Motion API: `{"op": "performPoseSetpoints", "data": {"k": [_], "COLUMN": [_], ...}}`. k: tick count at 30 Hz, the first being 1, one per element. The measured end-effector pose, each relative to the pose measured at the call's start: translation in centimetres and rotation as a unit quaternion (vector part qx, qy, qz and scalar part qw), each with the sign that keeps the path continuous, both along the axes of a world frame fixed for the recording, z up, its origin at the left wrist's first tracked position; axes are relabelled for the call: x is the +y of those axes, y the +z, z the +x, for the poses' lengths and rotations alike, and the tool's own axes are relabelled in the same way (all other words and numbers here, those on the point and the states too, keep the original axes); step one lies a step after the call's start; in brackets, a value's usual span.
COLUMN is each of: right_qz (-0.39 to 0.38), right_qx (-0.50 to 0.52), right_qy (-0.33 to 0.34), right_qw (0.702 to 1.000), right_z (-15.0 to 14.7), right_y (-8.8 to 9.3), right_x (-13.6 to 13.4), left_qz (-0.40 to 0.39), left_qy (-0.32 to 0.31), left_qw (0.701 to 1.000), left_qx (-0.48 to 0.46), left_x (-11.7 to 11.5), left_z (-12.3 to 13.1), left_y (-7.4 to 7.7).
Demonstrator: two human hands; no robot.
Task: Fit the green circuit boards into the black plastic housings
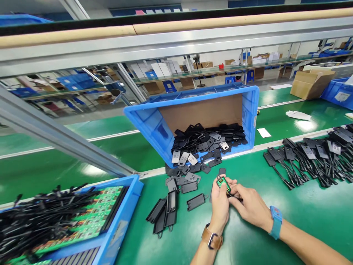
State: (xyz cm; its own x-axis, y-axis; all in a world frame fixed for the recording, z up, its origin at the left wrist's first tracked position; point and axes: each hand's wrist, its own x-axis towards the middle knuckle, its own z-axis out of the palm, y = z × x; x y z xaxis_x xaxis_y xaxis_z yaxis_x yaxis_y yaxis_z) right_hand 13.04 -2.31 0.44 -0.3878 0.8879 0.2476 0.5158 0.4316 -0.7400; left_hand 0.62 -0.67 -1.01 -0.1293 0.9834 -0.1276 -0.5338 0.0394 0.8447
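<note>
My left hand (220, 204) is closed around a small green circuit board (223, 183) with a little digit display, its thumb pressed on the board. A dark loop shows at the board's upper end, like those on the loose cases; the rest of any housing is hidden. From the right, my right hand (252, 207) meets it, fingers pinched on a black cable (239, 199) at the board's lower end. Left of my hands lies an open black case half (196, 202), with several more case halves (171, 200) piled further left. A dark flat cover (222, 171) lies just beyond my fingertips.
A blue crate (255, 121) tipped on its side spills black and grey covers (190, 158) onto the green bench. At left, a blue tray (125, 213) holds cabled circuit boards (102, 208). Cased units with cables (309, 154) lie at right. A metal post (68, 136) slants at left.
</note>
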Motion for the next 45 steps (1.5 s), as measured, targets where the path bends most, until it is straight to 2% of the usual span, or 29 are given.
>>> {"op": "performPoseSetpoints", "data": {"k": [4,7,12,15,20,25,30,39,45], "right_qz": [-0.073,-0.111,-0.179,-0.199,-0.222,-0.195,-0.218,-0.178,-0.144], "right_qx": [0.023,0.026,0.123,0.164,0.173,0.151,0.178,0.189,0.204], "right_qy": [-0.028,-0.020,-0.013,-0.024,-0.029,-0.056,-0.021,0.027,0.020], "right_qw": [0.997,0.993,0.976,0.966,0.959,0.968,0.959,0.965,0.968], "right_z": [0.0,0.0,-0.4,-0.7,-0.9,-0.8,-0.8,-0.4,-0.4], "right_y": [0.6,0.6,0.2,-0.2,-0.5,-0.8,-1.4,-1.0,-1.3], "right_x": [0.2,0.4,0.4,0.3,0.4,0.4,0.7,1.4,1.2], "left_qz": [0.014,0.029,0.045,0.051,0.049,0.064,0.054,0.043,0.023], "left_qy": [0.017,0.024,0.028,0.034,0.036,0.048,0.053,0.018,-0.015], "left_qw": [0.999,0.998,0.996,0.995,0.996,0.996,0.997,0.999,0.999], "left_qx": [-0.029,-0.052,-0.075,-0.079,-0.069,-0.025,0.013,-0.003,-0.034], "left_x": [-0.3,-0.4,-0.7,-0.9,-1.0,-1.2,-1.5,-1.2,-1.5], "left_z": [0.3,0.6,0.7,0.7,0.8,1.0,1.2,0.8,1.1], "left_y": [0.2,0.3,0.6,0.8,1.0,0.6,0.2,0.3,0.2]}}
